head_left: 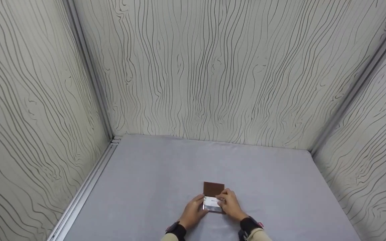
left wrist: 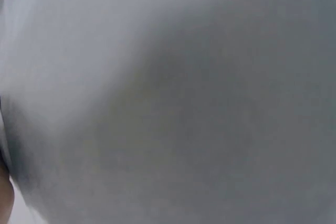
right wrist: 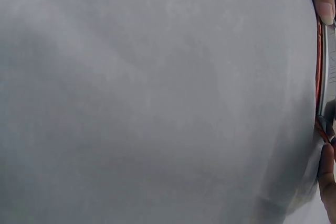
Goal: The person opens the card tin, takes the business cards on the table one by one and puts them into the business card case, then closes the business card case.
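Note:
A small brown card holder lies unfolded on the grey cloth in the head view, its plain cover away from the person. On its near half is a white card with small dark print, above a shiny clear sleeve. My left hand grips the holder's left edge between fingers and thumb. My right hand pinches the card's right side, partly covering it. The right wrist view catches the holder's reddish-brown edge between two fingertips; the left wrist view has only a finger sliver.
Grey cloth covers the table around the hands. Pale panels with dark wood-grain lines rise at the back and both sides. A metal rail runs along the table's left edge.

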`<state>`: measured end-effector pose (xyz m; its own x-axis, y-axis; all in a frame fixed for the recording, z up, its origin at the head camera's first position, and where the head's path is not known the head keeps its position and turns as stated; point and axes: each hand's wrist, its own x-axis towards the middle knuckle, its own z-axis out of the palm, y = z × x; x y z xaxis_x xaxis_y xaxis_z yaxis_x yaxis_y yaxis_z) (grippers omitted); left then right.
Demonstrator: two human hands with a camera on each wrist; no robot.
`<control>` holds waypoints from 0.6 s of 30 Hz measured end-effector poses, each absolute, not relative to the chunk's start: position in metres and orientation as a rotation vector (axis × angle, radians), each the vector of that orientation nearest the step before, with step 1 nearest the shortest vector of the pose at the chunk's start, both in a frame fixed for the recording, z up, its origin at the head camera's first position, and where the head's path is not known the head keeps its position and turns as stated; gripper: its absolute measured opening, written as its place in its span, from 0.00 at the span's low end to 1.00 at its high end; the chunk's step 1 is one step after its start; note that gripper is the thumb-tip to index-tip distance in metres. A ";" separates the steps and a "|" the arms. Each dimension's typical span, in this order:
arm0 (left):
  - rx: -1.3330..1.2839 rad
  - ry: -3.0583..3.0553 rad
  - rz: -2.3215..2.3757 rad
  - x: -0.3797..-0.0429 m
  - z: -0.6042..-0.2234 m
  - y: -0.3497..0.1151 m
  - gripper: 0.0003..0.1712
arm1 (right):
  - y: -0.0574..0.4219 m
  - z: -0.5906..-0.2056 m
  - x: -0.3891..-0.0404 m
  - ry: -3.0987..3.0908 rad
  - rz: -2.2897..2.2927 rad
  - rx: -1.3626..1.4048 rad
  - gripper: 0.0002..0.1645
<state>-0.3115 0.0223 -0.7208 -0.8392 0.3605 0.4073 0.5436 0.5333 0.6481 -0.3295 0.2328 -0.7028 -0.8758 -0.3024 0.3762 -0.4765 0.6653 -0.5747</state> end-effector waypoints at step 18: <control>-0.734 -2.609 -1.253 -0.313 -0.723 0.023 0.26 | 0.231 -0.696 -0.341 -2.695 0.996 0.627 0.14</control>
